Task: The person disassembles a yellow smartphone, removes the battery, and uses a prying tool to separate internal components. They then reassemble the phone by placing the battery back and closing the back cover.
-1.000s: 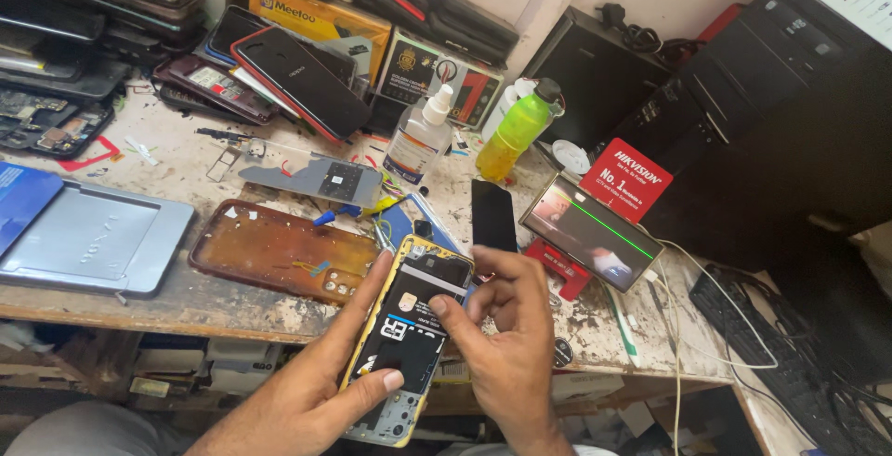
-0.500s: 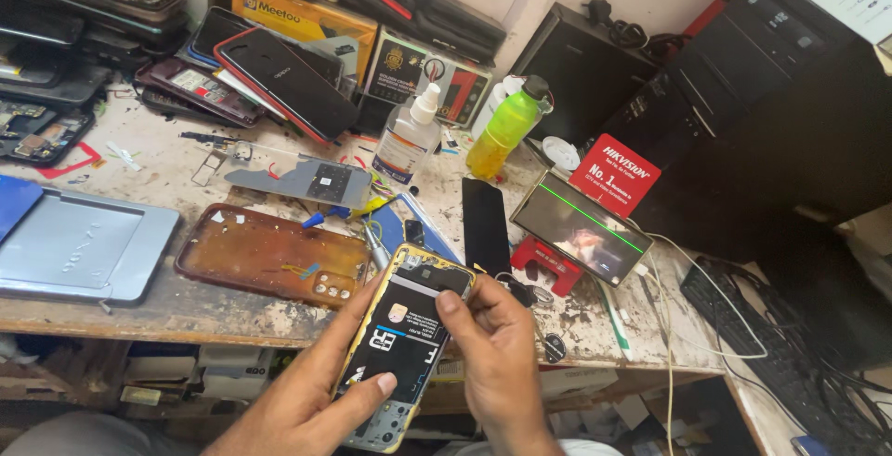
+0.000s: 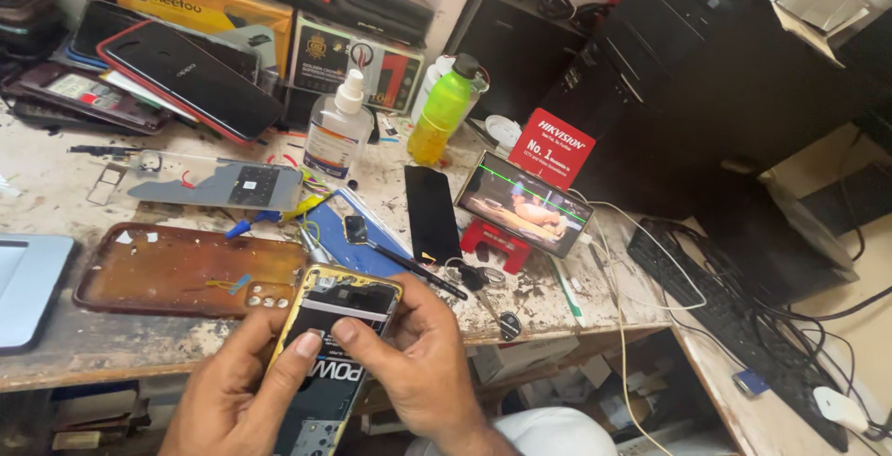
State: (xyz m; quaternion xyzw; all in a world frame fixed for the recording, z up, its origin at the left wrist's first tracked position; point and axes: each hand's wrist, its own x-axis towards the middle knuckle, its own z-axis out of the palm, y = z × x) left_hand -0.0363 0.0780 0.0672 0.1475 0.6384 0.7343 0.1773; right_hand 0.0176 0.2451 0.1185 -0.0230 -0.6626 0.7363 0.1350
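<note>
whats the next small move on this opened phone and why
Probably lift gently at the upper inside part: the right hand pinches there with fingertips, while the left hand cradles the opened phone from below, its thumb resting on the exposed inside.

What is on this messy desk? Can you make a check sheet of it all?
Surface: worn, stained bench.
Job's things: opened phone, back off, insides showing.
Clutter: brown case, green bottle, pump bottle, black phone, lit phone on a red stand, red sign.
Hands: left hand holds the opened phone from below; right hand has fingers on its top.
Cables: white cable from the lit phone; black cables by the keyboard.
Surroundings: black computer tower, boxes at the wall.
</note>
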